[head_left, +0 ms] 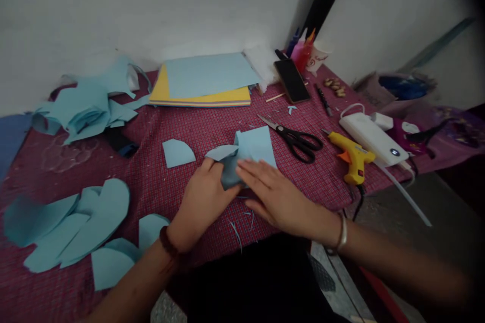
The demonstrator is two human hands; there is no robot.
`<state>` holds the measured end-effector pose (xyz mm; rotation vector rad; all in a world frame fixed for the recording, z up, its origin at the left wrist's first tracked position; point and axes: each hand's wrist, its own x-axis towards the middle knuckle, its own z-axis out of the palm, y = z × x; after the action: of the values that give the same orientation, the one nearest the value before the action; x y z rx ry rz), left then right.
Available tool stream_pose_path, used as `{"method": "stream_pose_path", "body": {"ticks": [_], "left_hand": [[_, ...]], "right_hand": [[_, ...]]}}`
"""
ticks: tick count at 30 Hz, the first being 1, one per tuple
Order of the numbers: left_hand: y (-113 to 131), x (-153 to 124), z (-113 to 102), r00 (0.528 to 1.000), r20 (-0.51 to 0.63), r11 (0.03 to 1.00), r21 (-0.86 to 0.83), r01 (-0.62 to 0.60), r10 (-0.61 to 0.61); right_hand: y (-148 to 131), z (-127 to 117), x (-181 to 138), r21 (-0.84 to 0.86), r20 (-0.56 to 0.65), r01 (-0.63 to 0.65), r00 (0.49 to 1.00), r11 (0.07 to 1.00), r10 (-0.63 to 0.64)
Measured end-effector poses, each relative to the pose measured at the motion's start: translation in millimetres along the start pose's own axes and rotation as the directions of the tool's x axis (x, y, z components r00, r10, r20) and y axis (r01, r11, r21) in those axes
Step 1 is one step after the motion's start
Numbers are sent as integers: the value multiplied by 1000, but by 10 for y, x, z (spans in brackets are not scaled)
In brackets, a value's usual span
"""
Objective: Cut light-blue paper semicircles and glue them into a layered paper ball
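My left hand [200,199] has its fingers and thumb closed on a folded piece of light blue paper [230,174], whose near face is in shadow. My right hand [276,197] lies with outstretched fingers against the right side of that paper, its thumb apart and lower down. Just behind, a square blue paper piece [259,142] shows; whether it joins the folded one I cannot tell. To the left lies a quarter-circle blue cutout [178,153]. Black-handled scissors [293,137] rest beyond my right hand, blades partly apart. Thin paper slivers [235,232] lie near my wrists.
Rounded blue cutouts [94,222] and crumpled blue scraps [85,106] lie left. A stack of blue and yellow sheets [208,75] is by the wall. At right are a phone [291,79], a marker [323,100], a yellow glue gun [352,155] and a white power bank [373,137].
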<state>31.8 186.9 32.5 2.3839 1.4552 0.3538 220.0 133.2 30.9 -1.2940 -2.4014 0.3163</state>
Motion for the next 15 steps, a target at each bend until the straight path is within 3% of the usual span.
{"method": "stream_pose_path", "body": {"ticks": [5,15], "left_hand": [[-38,-40,35,999,-8,999,-25,-47,46],[-149,-102,152,977,-101,980,90,-177,185]], "right_hand": [[64,135,-292,-101,204,31,979,994,-10],[54,145,-244,-129,251,-3,967,992,35]]}}
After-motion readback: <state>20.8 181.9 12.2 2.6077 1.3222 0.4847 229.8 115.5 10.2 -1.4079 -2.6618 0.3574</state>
